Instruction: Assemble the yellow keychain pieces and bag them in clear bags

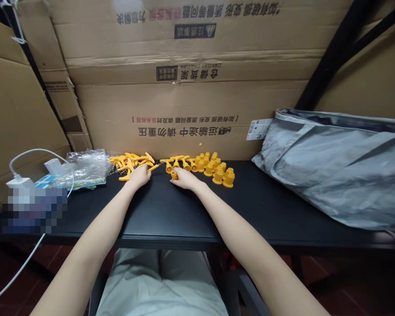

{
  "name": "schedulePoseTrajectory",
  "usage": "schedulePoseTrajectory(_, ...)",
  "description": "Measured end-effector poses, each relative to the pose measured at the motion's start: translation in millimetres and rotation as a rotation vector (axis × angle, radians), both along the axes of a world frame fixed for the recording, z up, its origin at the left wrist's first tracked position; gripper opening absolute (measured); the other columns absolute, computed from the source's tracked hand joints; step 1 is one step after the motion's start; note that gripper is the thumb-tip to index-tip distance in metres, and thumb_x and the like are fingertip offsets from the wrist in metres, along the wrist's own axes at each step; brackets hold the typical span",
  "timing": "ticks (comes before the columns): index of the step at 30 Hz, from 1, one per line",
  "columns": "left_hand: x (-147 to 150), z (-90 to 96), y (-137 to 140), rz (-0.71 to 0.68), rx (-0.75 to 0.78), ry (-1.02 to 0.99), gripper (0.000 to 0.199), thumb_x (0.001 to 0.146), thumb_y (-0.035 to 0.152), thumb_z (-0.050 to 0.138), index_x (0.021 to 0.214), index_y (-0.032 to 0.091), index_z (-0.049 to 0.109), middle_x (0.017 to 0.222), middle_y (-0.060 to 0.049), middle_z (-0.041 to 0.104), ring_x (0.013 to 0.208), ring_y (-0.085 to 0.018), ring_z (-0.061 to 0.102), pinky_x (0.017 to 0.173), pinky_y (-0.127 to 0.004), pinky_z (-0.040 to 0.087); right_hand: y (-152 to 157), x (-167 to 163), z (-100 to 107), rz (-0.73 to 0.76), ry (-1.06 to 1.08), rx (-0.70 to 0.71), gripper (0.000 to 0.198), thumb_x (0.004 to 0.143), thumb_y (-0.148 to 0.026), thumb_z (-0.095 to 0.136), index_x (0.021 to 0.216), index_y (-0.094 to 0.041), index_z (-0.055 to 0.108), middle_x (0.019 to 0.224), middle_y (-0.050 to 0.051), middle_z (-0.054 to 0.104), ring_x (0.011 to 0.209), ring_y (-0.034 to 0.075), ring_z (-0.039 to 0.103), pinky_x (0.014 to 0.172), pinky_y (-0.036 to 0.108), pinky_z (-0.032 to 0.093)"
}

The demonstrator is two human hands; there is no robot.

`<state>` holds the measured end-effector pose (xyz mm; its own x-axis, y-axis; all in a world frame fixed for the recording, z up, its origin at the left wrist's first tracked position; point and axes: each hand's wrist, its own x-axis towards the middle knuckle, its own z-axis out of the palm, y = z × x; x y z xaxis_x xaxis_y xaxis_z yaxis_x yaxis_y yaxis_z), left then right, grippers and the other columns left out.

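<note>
My left hand (140, 176) is closed around a yellow T-handled corkscrew (153, 168), whose metal spiral points right toward my other hand. Beside and behind that hand lies a heap of similar yellow handles (127, 159) with metal spirals. Held in my right hand (185, 179) is a yellow bell-shaped cup (174, 175), its narrow end facing me; some of its body is hidden by the fingers. Just behind my right hand, several T-handles fitted with cups (186, 164) lie in a row. To their right stand rows of loose yellow bell-shaped cups (218, 175).
A black table (171, 215) lies before me, backed by a tall cardboard sheet (184, 101). Clear plastic packaging (85, 166) and a white charger (21, 186) with a cable sit on the left. A large grey bag (329, 166) occupies the right.
</note>
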<state>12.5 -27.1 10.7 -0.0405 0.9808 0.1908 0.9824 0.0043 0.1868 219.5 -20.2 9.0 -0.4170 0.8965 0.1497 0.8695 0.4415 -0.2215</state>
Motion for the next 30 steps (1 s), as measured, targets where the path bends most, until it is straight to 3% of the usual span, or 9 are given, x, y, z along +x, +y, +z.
schedulePoseTrajectory(7,-8,-5.2,7,-0.196,-0.032,-0.071,0.026,0.092,0.034,0.041,0.110,0.020,0.054,0.107,-0.010,0.068,0.098,-0.023,0.063,0.085,-0.035,0.047,-12,2,15,-0.040,-0.174,0.033,0.027,0.083,-0.016,0.058,0.109,-0.015,0.057,0.121,0.016,0.062,0.108,0.030,0.061,0.084,0.034,0.046)
schedulePoseTrajectory(14,-11,-9.4,10,-0.236,-0.023,-0.089,0.023,0.092,0.034,0.041,0.107,0.021,0.054,0.098,-0.006,0.069,0.095,-0.023,0.064,0.084,-0.034,0.047,-5,14,17,-0.058,-0.154,-0.029,0.029,0.082,-0.022,0.062,0.110,-0.016,0.057,0.117,0.014,0.064,0.108,0.030,0.061,0.086,0.036,0.046)
schedulePoseTrajectory(23,-10,-12.0,11,-0.278,0.001,-0.044,0.025,0.091,0.034,0.043,0.109,0.021,0.054,0.098,-0.007,0.068,0.096,-0.024,0.063,0.084,-0.035,0.047,-6,23,24,-0.098,-0.112,-0.165,0.031,0.077,-0.018,0.067,0.108,-0.012,0.060,0.105,0.013,0.066,0.101,0.026,0.063,0.080,0.031,0.047)
schedulePoseTrajectory(27,-10,-13.4,11,-0.283,0.013,-0.036,0.026,0.091,0.034,0.044,0.111,0.021,0.053,0.101,-0.008,0.068,0.099,-0.024,0.062,0.086,-0.035,0.047,-2,25,23,-0.092,-0.110,-0.134,0.026,0.079,-0.019,0.066,0.104,-0.013,0.061,0.098,0.011,0.067,0.095,0.024,0.064,0.078,0.029,0.047)
schedulePoseTrajectory(30,-10,-14.0,12,-0.284,0.011,-0.028,0.026,0.092,0.034,0.044,0.111,0.020,0.053,0.103,-0.009,0.068,0.100,-0.024,0.062,0.086,-0.036,0.047,2,25,19,-0.095,-0.055,-0.057,0.025,0.081,-0.020,0.065,0.105,-0.015,0.060,0.105,0.011,0.067,0.098,0.024,0.064,0.080,0.030,0.047)
